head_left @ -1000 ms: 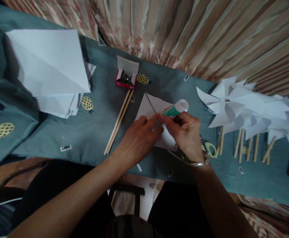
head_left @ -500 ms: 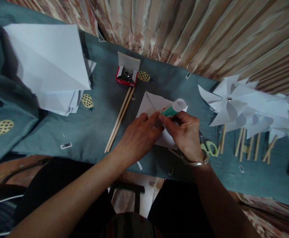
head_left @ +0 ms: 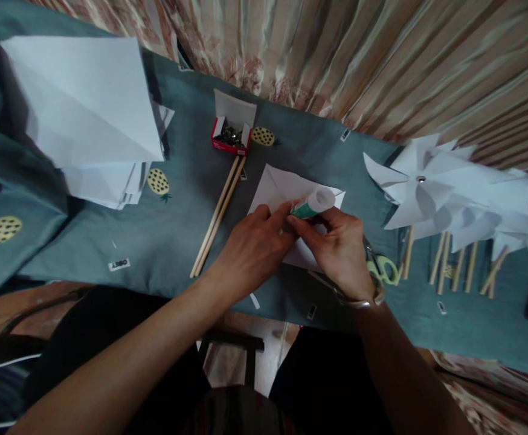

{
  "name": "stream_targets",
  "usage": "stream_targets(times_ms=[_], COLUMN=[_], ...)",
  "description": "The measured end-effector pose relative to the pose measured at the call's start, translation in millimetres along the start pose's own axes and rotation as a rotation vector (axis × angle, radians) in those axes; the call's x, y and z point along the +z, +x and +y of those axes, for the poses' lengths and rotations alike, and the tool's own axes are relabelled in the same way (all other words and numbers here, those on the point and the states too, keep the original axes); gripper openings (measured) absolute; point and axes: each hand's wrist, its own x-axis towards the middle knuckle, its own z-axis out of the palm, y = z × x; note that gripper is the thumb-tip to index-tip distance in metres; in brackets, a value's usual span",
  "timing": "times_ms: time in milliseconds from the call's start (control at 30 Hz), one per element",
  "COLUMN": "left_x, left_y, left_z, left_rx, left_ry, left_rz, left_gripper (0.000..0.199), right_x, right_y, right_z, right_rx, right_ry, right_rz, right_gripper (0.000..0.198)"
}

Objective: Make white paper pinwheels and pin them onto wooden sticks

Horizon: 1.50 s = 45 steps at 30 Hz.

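A white square of paper [head_left: 278, 184] with creases or cuts at its corners lies in front of me, partly under both hands. My right hand [head_left: 339, 244] is closed round a green and white glue stick [head_left: 312, 204], tilted with its white end up and to the right. The stick's lower end is hidden behind my fingers, near the paper's middle. My left hand [head_left: 257, 248] presses on the paper with curled fingers, its fingertips close to the right thumb and the glue stick. What those fingertips pinch is mostly hidden.
Two wooden sticks [head_left: 218, 217] lie left of the paper, below a red box of metal pins [head_left: 231, 139]. A paper stack [head_left: 96, 109] is at the left. Scissors [head_left: 382, 269] lie by my right wrist; several paper pinwheels [head_left: 420, 193] on sticks lie at the right.
The glue stick has moved slightly down and left in my right hand, tipping a little lower. My left hand stays on the paper almost unmoved.
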Motion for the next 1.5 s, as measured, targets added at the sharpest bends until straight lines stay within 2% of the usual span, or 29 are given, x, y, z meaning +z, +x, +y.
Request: stream_targets(times_ms=[367, 733, 1000, 1500], left_x=[1.6, 0.6, 2.0, -1.9], left_y=[-0.8, -2.7, -2.3, -1.9], left_z=[-1.4, 0.2, -0.4, 0.2], left_rx=[0.026, 0.016, 0.010, 0.000], left_ry=[0.020, 0.015, 0.018, 0.005], left_rz=[0.027, 0.020, 0.004, -0.024], left_gripper=[0.022, 0.025, 0.026, 0.035], right_x=[-4.1, -7.3, -7.2, -6.8], right_y=[-3.7, -7.6, -9.0, -7.0], right_z=[4.5, 6.5, 13.0, 14.4], right_rx=[-0.020, -0.058, -0.056, 0.066], right_ry=[-0.001, 0.037, 0.091, 0.232], right_rz=[-0.048, -0.070, -0.058, -0.012], right_gripper=[0.017, 0.013, 0.022, 0.018])
